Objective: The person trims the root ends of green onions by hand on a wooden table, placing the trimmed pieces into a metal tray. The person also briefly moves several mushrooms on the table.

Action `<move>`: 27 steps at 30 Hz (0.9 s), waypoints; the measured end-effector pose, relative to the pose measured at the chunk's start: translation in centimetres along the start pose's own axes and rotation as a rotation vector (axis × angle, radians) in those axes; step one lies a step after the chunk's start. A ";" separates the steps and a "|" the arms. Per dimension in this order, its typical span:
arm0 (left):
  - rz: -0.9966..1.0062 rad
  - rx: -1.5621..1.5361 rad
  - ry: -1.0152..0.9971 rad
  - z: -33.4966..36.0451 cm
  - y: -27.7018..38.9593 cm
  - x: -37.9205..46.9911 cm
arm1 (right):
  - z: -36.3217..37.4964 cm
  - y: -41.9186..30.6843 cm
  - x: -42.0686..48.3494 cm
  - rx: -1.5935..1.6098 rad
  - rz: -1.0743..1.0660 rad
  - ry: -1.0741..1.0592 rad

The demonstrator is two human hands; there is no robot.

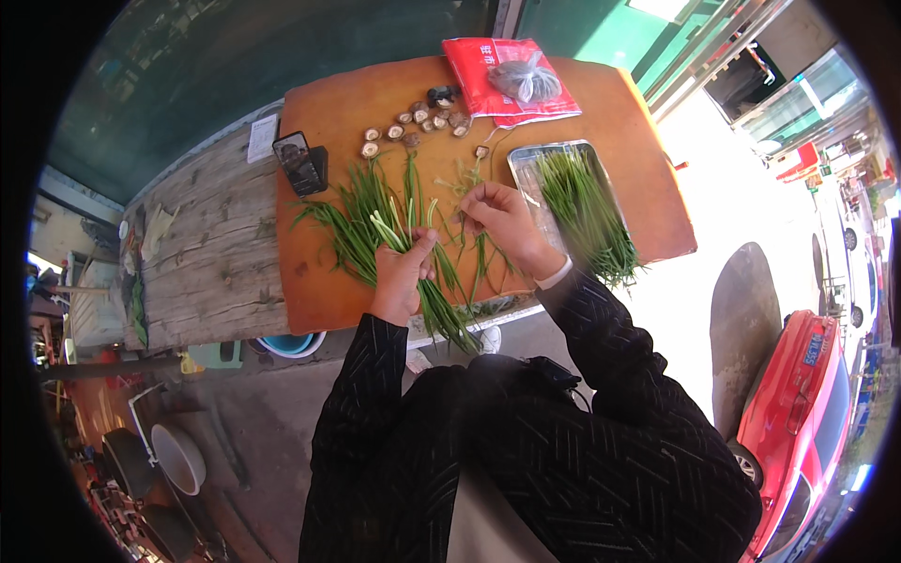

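My left hand (pixel 406 271) is closed around a bunch of garlic chives (pixel 447 317), their pale stem ends up and the green leaves hanging over the table's near edge. To its right, my right hand (pixel 496 218) has thumb and forefinger pinched together; whether a thin bit is between them cannot be told. More loose chives (pixel 352 239) lie left of and behind my left hand. Thin yellowish trimmings (pixel 461 179) are scattered beyond my right hand. A metal tray (pixel 517 158) at the right bears a thick pile of aligned chives (pixel 584 204).
On the orange-covered table (pixel 633 141) are several shiitake mushrooms (pixel 395 131), a red plastic bag (pixel 468 67) under a tied clear bag (pixel 526 79), and a propped phone (pixel 299 163). A weathered wooden bench (pixel 211 246) adjoins at left. A blue basin (pixel 292 343) stands below; a red car (pixel 795 422) is at right.
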State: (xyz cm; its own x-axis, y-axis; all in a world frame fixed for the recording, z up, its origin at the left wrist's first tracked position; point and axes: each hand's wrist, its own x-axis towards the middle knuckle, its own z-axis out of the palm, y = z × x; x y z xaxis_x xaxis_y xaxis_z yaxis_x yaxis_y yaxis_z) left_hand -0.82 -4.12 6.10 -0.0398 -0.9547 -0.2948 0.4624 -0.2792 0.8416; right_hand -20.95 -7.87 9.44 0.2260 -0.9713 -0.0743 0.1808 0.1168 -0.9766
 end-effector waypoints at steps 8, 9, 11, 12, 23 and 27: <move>-0.003 -0.031 0.016 -2.2 0.2 0.4 | -2.7 -2.4 0.9 0.139 -0.089 0.055; -0.013 -0.039 0.015 -2.4 0.2 0.3 | -3.5 -2.5 1.4 0.176 -0.146 0.022; -0.026 -0.042 0.005 -2.6 0.1 0.3 | -4.6 -1.7 2.7 0.002 -0.129 0.110; -0.028 -0.038 -0.002 -2.7 0.1 0.3 | -4.8 -0.9 3.5 -0.082 -0.136 0.135; -0.080 -0.027 0.002 -2.4 -0.3 0.5 | 1.6 2.4 -0.5 -0.585 -0.226 -0.050; -0.113 -0.040 -0.005 -2.4 -0.7 0.4 | 3.5 1.9 -0.8 -0.543 -0.231 -0.116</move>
State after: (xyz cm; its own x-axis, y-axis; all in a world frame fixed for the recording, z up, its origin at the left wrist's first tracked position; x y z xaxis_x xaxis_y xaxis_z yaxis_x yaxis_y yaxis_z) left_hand 0.96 -4.03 4.28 -0.0977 -0.9178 -0.3848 0.4898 -0.3810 0.7842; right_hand -17.47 -6.18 8.36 0.3475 -0.9264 0.1448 -0.2699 -0.2467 -0.9307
